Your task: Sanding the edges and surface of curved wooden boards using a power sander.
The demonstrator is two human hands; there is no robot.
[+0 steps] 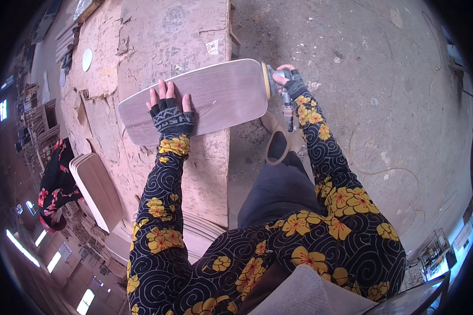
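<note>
A curved wooden panel (220,92) with rounded corners lies across the worktable, its right end overhanging the table's edge. My left hand (171,108), in a fingerless knitted glove, rests flat on the panel's left part with fingers spread. In my right hand (289,80), also gloved, is an air-powered sander (277,76). Its yellow-rimmed pad (265,80) is held on edge against the panel's right end. A hose fitting (287,112) hangs below the sander's body. The pad's working face is hidden from me.
The worktable (205,173) has a torn, worn covering. Stacked wooden panels (96,191) stand at its left, with more panels (205,230) near my left elbow. A white oval piece (87,60) lies farther off. Another person (59,181) is at the left. A hose (394,169) trails over the concrete floor (362,98).
</note>
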